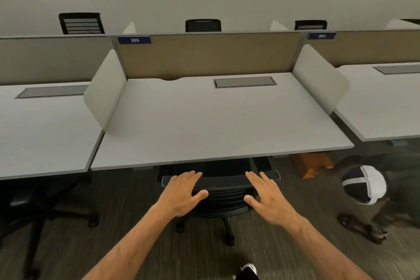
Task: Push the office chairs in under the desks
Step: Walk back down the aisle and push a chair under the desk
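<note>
- Both forearms reach forward from the bottom of the view; the left hand [185,191] and the right hand [268,193] lie flat on top of the backrest of a black mesh office chair [223,191], one toward each end of it.
- Fingers of both hands are spread and nearly straight, thumbs splayed inward; neither hand curls round the backrest, so the contact is a palm push, not a grip.
- Seat of this chair is already beneath the front edge of the white desk [204,125], under the label reading 305 [134,40]; only the backrest and part of the wheeled base [227,232] show in front of the edge.
- Step in hand, as judged: the closing part of the push on this chair, with little travel left before the backrest meets the desk edge.
- Next move likely calls for an even, short shove, then lifting the hands clear.
- At the left desk [41,134], a second chair [45,209] appears to stand partly out, though it is dark and blurred; it may need attention next.
- Blurred at right, another person's capped head [366,184] is near the desk corner.
</note>
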Available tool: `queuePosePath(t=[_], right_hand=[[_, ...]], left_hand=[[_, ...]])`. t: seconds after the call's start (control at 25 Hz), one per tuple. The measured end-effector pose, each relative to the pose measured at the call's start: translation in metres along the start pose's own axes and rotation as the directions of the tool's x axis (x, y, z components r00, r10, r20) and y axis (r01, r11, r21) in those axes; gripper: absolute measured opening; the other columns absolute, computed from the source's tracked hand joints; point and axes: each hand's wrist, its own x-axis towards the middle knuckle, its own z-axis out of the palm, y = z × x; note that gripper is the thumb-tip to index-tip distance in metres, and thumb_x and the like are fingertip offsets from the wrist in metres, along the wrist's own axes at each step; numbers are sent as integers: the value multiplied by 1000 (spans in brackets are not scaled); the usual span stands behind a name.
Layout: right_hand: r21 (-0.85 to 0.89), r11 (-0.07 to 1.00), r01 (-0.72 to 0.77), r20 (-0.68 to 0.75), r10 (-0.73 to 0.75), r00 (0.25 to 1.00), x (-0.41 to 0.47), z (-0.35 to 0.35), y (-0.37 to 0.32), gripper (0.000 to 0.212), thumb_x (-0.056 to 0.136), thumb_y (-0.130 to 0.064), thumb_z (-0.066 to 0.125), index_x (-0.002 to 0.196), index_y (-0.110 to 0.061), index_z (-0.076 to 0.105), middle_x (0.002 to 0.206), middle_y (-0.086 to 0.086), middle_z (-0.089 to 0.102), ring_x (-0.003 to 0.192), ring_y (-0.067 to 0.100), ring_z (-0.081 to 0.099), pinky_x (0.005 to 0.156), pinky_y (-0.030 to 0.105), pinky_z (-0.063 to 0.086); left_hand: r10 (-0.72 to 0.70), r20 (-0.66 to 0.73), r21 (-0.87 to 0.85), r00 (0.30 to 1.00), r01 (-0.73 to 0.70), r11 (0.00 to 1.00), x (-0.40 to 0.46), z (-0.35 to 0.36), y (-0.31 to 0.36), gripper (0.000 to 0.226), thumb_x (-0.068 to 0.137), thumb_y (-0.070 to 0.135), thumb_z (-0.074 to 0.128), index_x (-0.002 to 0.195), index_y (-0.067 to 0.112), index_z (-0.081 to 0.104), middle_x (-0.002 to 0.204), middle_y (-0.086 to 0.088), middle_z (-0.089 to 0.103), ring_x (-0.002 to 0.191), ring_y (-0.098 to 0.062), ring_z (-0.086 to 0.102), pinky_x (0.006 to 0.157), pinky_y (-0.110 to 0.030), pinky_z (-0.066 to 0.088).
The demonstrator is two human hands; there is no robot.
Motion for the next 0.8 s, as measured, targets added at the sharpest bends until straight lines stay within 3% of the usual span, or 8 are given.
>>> queuePosePath(t=[0.16,0.28,0.44,0.64,0.8], right_hand=[[-94,993,-67,109,78,991,25,6,16,68,102,-55,38,160,-38,8,169,-10,3,155,17,-8,123,42,-3],[-145,985,-98,159,121,980,33,13,29,60,103,-58,30,158,-44,9,169,-11,-1,155,18,-9,122,43,-7],[-256,965,-61,173,108,979,41,21,43,59,104,-60,20,157,-47,-1,168,-12,-8,154,19,-17,121,44,-14],[-256,960,-113,182,163,970,73,11,53,62,100,-64,12,157,-41,24,163,-6,30,153,21,16,123,50,2],[-331,934,-136,142,192,971,92,12,60,66,97,-65,6,140,-40,49,144,-8,55,136,18,44,117,54,21]], left_hand=[[-85,141,29,986,82,996,13,17,-21,72,99,68,31,160,33,17,167,3,17,154,-21,11,123,-48,8],[-92,163,3,982,93,996,20,28,-41,65,100,68,25,158,43,13,168,6,11,154,-21,2,122,-50,0],[-112,180,31,977,109,994,36,36,-52,64,97,72,15,157,47,16,166,5,21,154,-27,7,120,-55,-3],[-127,195,64,972,117,991,63,38,-56,75,91,78,8,147,40,41,147,4,50,136,-23,43,116,-58,18],[-93,179,64,979,83,994,77,34,-59,88,84,87,3,139,40,53,131,8,61,114,-14,58,105,-50,38]])
